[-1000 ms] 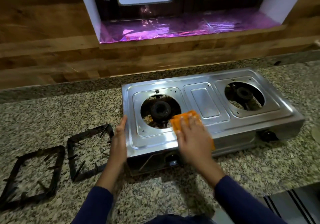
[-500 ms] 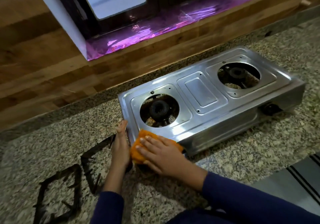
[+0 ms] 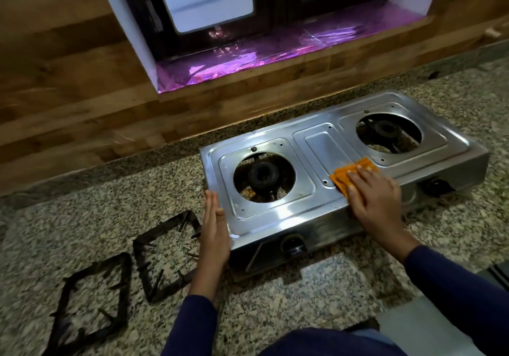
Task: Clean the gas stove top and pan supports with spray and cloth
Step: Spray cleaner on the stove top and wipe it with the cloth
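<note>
Orange cloth (image 3: 351,175) sits on the steel stove (image 3: 278,218), on the top plate between the two burner holes, toward the front edge. Our right hand (image 3: 376,201) lies flat on it, fingers (image 3: 355,179) spread and extended, palm pressing down. No pinch: the grip is wide and flat, cloth trapped under fingers and palm, with its far end sticking out past the fingertips.

Our left hand (image 3: 214,229) is also flat, fingers straight and together, edge-on against the stove's left side. Its grip is wide, holding nothing, just touching the side wall.

Both burners (image 3: 263,175) are exposed. Two black pan supports (image 3: 168,256) lie on the granite surface (image 3: 275,300), left of the stove: one just beside the left hand, the other further left and nearer us. They lie close together; we can't tell whether they touch.

Knobs (image 3: 293,244) are visible on the front face. We see no spray bottle in view.
</note>
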Demonstrator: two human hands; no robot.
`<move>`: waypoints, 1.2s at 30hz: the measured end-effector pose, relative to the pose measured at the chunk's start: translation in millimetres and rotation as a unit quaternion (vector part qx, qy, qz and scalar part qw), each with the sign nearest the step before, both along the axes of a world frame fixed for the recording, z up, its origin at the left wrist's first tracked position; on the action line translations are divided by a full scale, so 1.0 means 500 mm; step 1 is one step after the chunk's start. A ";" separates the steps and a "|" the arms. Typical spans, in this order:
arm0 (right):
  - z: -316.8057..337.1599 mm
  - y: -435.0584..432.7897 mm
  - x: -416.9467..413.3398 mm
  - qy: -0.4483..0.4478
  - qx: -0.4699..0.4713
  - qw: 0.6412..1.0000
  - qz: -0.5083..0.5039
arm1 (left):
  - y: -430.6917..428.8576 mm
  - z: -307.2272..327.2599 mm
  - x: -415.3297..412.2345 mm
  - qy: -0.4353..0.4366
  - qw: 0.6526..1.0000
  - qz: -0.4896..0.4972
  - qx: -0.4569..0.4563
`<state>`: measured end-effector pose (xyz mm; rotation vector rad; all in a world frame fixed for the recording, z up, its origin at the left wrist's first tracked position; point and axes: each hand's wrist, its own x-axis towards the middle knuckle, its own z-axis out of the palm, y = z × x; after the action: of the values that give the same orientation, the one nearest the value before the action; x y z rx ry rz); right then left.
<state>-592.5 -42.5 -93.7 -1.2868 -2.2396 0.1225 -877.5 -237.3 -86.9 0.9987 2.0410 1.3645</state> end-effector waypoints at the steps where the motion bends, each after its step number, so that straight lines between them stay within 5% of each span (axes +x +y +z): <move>1: 0.001 -0.023 -0.021 0.006 0.011 0.999 0.031 | 0.000 0.001 0.001 0.001 1.000 0.005 0.002; 11: 0.023 -0.262 -0.345 -0.115 -0.008 0.941 0.318 | -0.022 0.011 -0.033 -0.139 0.985 0.084 0.057; 16: 0.011 -0.283 -0.409 -0.249 0.099 0.829 0.491 | -0.038 0.025 -0.081 -0.165 0.980 0.095 0.066; 22: -0.011 -0.287 -0.343 -0.137 0.165 0.807 0.549 | -0.049 0.037 -0.060 -0.127 0.989 0.069 0.022; 26: 0.005 -0.267 -0.272 -0.053 0.080 0.781 0.617 | -0.069 0.032 -0.037 -0.116 0.991 0.064 0.010; 32: 0.094 -0.202 -0.276 0.125 -0.110 0.834 0.526 | -0.070 0.020 -0.023 -0.133 0.988 0.075 0.007; 36: 0.092 -0.148 -0.379 0.106 -0.187 0.886 0.411 | -0.072 0.013 -0.024 -0.166 0.984 0.066 0.021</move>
<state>-781.8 -116.4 -47.9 -0.3552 -2.4771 0.9915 -889.4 -273.1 -80.5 0.6102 1.8589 1.5320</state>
